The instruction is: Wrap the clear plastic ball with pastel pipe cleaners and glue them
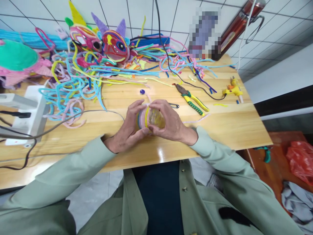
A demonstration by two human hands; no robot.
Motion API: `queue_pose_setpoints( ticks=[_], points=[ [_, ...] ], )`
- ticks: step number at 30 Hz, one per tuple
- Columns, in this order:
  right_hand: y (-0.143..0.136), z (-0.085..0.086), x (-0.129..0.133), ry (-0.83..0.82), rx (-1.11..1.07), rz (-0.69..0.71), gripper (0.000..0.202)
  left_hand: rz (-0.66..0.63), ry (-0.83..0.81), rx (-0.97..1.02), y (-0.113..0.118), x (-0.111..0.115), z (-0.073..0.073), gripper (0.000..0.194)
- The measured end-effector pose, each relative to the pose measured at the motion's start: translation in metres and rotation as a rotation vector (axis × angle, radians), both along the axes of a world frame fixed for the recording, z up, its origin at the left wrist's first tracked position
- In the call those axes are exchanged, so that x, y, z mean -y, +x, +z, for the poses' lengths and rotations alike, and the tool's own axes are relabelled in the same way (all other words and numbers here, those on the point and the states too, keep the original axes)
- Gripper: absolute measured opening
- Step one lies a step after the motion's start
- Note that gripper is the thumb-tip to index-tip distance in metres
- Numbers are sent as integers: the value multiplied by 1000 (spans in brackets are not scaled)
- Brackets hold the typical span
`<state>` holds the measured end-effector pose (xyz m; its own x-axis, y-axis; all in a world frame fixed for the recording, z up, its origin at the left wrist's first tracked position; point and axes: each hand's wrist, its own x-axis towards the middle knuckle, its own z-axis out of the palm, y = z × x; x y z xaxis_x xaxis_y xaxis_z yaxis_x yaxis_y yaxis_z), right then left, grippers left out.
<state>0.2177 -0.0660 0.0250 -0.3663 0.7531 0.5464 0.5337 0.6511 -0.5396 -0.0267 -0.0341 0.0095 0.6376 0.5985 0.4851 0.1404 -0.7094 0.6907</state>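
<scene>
Clamped on tight, 2 hands at once! The left hand (129, 127) had the left side of a round striped piece (146, 117), the right hand (168, 122) gripped it from the right, fingers curled over the far side, thumbs close together on the near side. And there it was, right between the palms, over the near part of the wooden table (137, 153); whether it touched the top, you couldn't tell. Blue, pink and yellow bands ran around its left part, a glossy yellowish part showed at the right, and a pink strand (148, 97) poked out beyond the fingertips!

Just past them sat a small blue disc (142, 92). Off to the right, pliers (192, 99) with green and yellow handles lay at a slant, and farther out, a yellow glue gun (233, 89) at the table's right end. At the back, 2 horned, brightly coloured heads (116, 47) towered over tangled light blue strands (70, 93), and away left stood a white power strip (36, 120)!
</scene>
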Motion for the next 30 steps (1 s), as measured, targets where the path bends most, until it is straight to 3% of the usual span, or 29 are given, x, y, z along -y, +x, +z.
queue_pose_setpoints(
  ticks=[5, 8, 11, 18, 24, 30],
  points=[
    [-5, 1, 3, 54, 39, 4, 69, 110, -311, -33, -1, 1, 8, 71],
    [-6, 2, 6, 113, 85, 0, 69, 85, -436, -78, 0, 0, 20, 62],
    [-6, 2, 8, 165, 123, -8, 69, 37, -422, -63, 0, 1, 25, 57],
    [-5, 3, 8, 255, 140, -6, 72, -13, -248, -2, 0, -1, 19, 54],
    [-6, 3, 6, 307, 166, -17, 71, 21, -336, 24, 2, -1, 19, 50],
    [-7, 3, 6, 382, 194, -26, 68, 22, -274, 67, 4, 2, 17, 43]
  ],
)
